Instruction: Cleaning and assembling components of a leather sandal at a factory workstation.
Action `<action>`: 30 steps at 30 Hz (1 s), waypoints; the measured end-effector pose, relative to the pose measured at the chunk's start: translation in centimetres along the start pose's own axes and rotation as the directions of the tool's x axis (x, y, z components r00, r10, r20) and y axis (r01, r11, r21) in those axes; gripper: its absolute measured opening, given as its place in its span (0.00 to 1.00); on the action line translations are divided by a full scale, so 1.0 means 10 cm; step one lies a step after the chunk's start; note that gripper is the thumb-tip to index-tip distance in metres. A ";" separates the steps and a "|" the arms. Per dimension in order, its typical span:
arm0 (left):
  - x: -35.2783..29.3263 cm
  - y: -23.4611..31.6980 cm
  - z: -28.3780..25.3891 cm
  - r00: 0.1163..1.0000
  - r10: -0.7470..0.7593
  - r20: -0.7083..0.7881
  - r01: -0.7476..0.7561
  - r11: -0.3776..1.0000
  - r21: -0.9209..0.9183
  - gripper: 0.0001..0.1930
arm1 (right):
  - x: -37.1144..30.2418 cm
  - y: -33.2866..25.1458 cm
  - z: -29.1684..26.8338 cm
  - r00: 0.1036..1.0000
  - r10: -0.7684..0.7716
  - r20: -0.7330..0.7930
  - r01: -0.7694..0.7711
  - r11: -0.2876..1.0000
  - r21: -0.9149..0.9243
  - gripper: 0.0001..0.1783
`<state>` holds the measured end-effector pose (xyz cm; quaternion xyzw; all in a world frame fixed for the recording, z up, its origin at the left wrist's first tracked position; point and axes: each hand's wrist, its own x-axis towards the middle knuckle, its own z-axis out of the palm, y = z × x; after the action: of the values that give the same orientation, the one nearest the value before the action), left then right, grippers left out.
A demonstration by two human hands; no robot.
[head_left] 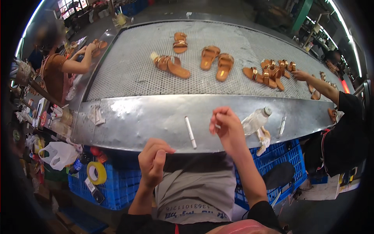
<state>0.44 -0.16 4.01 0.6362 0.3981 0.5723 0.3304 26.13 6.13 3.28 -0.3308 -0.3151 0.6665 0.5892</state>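
Observation:
My left hand [153, 160] hovers at the near edge of the metal ledge, fingers loosely bent and thumb apart, with nothing seen in it. My right hand [227, 126] is raised over the ledge with its fingers curled in toward the thumb. Whether anything small sits in that curl I cannot make out. Between the hands a white marker pen [190, 132] lies on the ledge. A clear plastic bottle [255, 121] lies just right of my right hand, and a crumpled stained cloth [263, 140] hangs over the edge there.
Beyond the ledge, a mesh conveyor [128, 58] carries brown sandals [224, 67] in pairs and a cluster [272, 74]. One co-worker [58, 74] handles sandals at left; another's arm [325, 87] reaches in from the right. Blue crates [117, 183] and yellow tape [96, 173] sit below the ledge.

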 end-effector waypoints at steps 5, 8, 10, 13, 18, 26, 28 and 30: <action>0.09 0.21 0.04 0.955 0.297 0.022 -0.298 0.947 0.118 0.13 | -0.52 -0.32 0.18 0.999 -0.031 0.041 0.038 0.986 -0.164 0.08; 0.18 0.45 0.07 0.884 0.466 -0.025 -0.458 0.877 0.146 0.13 | -0.75 -0.55 0.28 0.914 -0.338 0.222 0.392 0.875 -0.282 0.08; 0.27 0.64 0.05 0.748 0.652 -0.128 -0.623 0.755 0.203 0.12 | -0.90 -0.70 0.41 0.771 -0.566 0.292 0.637 0.669 -0.384 0.07; 0.37 0.94 0.20 0.536 0.725 -0.434 -0.691 0.671 0.269 0.11 | -0.99 -1.01 0.55 0.426 -0.787 0.446 0.893 0.284 -0.350 0.15; 0.30 1.00 0.13 0.546 0.794 -0.268 -0.785 0.596 0.167 0.12 | -1.11 -1.07 0.54 0.427 -0.804 0.414 0.886 0.281 -0.368 0.18; 0.44 0.82 0.08 0.633 0.749 -0.198 -0.729 0.662 0.174 0.12 | -1.03 -1.06 0.78 0.512 -0.780 0.360 0.825 0.332 -0.457 0.19; 0.39 0.86 0.11 0.629 0.751 -0.201 -0.732 0.659 0.173 0.12 | -1.03 -1.11 0.75 0.508 -0.778 0.369 0.823 0.314 -0.473 0.19; 0.50 0.80 0.12 0.613 0.765 -0.198 -0.742 0.643 0.187 0.12 | -0.95 -1.20 0.65 0.493 -0.781 0.384 0.831 0.293 -0.472 0.19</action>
<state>2.76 0.56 13.18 0.6773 0.1578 0.7182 -0.0236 28.60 -2.25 17.41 -0.2689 -0.6548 0.1525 0.6897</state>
